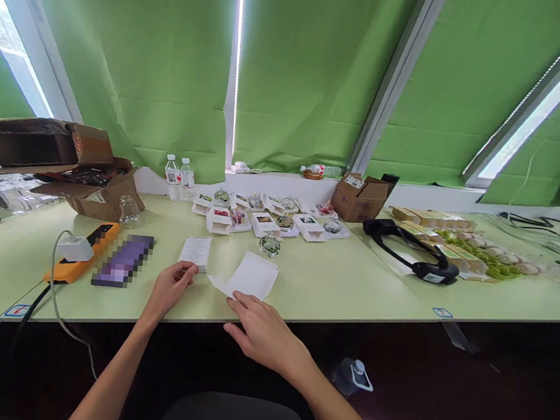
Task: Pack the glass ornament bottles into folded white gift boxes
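Green table [351, 293], black headset [433, 271] aside, small boxes [265, 224] clustered beyond right hand [268, 337]

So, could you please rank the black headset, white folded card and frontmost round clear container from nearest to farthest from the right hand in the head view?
1. White folded card: touching the right hand.
2. Frontmost round clear container: just beyond the card.
3. Black headset: off to the right.

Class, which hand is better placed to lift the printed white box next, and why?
Probably the left hand: its fingers are at the near edge of the printed white box, while the right hand is at the white card.
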The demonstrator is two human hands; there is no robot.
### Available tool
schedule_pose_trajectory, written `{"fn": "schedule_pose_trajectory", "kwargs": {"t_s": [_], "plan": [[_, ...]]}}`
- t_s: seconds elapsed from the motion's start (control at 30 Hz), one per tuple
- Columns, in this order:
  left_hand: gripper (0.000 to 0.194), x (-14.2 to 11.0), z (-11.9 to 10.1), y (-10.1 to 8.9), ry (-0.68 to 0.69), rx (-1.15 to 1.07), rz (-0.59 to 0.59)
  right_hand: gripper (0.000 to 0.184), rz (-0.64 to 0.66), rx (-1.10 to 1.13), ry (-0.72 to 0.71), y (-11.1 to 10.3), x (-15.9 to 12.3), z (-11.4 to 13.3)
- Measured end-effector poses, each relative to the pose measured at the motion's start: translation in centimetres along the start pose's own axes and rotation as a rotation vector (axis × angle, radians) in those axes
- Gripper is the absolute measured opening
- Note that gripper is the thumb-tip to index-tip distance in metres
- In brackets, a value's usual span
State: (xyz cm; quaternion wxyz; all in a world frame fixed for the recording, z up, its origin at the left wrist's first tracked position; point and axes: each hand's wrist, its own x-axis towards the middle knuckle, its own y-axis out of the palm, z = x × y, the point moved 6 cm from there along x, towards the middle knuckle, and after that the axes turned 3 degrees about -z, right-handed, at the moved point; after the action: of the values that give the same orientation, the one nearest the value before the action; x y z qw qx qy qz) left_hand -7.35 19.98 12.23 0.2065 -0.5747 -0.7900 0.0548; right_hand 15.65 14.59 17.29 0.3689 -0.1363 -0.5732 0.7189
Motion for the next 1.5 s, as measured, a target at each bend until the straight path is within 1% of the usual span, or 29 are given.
{"fn": "schedule_pose_trajectory", "kwargs": {"t_s": [0.17,0.27,0.33,0.37,0.43,0.5,0.57,0.67,0.77,0.87,0.93,1.03,1.07,1.1,1.13,1.23,1.3,1.43,1.5], "plan": [[0.038,-0.4,-1.1,0.6,0.066,0.037,0.063,0.036,0.035,0.093,-0.058,0.3,0.4,-0.4],[0.034,-0.8,-2.1,1.0,0.146,0.081,0.112,0.037,0.052,0.13,-0.059,0.5,0.6,-0.9],[0.034,-0.9,-2.6,1.1,0.19,0.103,0.118,0.041,0.06,0.147,-0.053,0.5,0.6,-1.1],[0.034,-0.9,-2.8,1.0,0.204,0.11,0.103,0.043,0.064,0.155,-0.05,0.6,0.7,-1.1],[0.035,-0.9,-2.8,0.7,0.205,0.117,0.035,0.049,0.072,0.173,-0.045,0.6,0.7,-1.1],[0.037,-0.9,-2.6,0.3,0.174,0.104,-0.054,0.053,0.085,0.193,-0.04,0.8,0.7,-1.1],[0.04,-0.9,-2.1,0.3,0.114,0.04,-0.13,0.058,0.09,0.211,-0.028,0.9,0.8,-1.2],[0.048,-1.1,-1.5,0.9,0.012,-0.136,-0.211,0.065,0.076,0.232,-0.007,1.1,0.9,-1.5],[0.054,-1.5,-1.2,1.9,-0.071,-0.243,-0.228,0.071,0.064,0.248,-0.014,1.1,0.9,-1.7],[0.057,-2.1,-1.4,2.7,-0.15,-0.291,-0.184,0.074,0.052,0.262,-0.023,1.0,0.9,-1.7],[0.059,-2.6,-1.7,3.4,-0.211,-0.357,-0.12,0.076,0.051,0.28,-0.035,1.0,0.9,-1.5],[0.055,-3.6,-2.7,5.0,-0.295,-0.507,0.055,0.079,0.066,0.311,-0.067,1.0,0.9,-0.8],[0.052,-3.9,-3.2,5.6,-0.296,-0.547,0.112,0.08,0.071,0.32,-0.08,1.1,1.0,-0.5],[0.05,-4.1,-3.6,6.0,-0.282,-0.568,0.142,0.081,0.075,0.327,-0.093,1.1,1.0,-0.2],[0.049,-4.2,-4.0,6.2,-0.263,-0.572,0.15,0.081,0.077,0.332,-0.105,1.1,1.0,0.1],[0.048,-4.3,-4.2,6.2,-0.239,-0.553,0.106,0.079,0.082,0.335,-0.135,1.0,1.1,1.0],[0.048,-4.3,-3.9,6.1,-0.264,-0.566,0.11,0.074,0.09,0.336,-0.14,0.9,1.2,1.3],[0.048,-4.1,-3.6,6.1,-0.322,-0.619,0.164,0.056,0.089,0.345,-0.16,0.6,1.2,1.5],[0.049,-4.0,-3.6,5.9,-0.34,-0.639,0.159,0.052,0.085,0.342,-0.164,0.5,1.1,1.4]]}}
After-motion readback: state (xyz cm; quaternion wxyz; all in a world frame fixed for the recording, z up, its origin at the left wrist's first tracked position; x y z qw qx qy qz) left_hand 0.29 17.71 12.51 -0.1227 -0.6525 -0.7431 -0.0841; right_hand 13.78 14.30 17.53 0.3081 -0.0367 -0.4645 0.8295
